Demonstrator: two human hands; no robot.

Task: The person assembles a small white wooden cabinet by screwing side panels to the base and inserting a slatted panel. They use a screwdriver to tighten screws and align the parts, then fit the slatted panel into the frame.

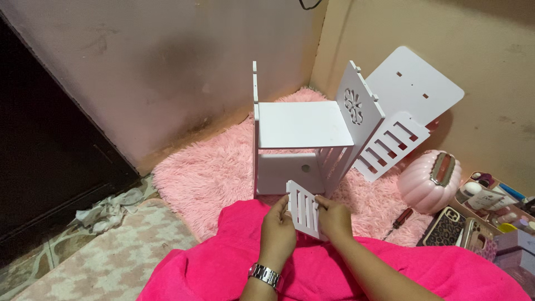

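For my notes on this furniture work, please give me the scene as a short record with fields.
setting: corner of a room, fluffy pink rug
left hand: holds the left edge of a small white slatted panel; watch on wrist
right hand: holds the panel's right edge
in front: half-built white shelf unit, upright on the rug
leaning on wall: white board, slatted piece
right side: screwdriver, pink pumpkin-shaped box, phones
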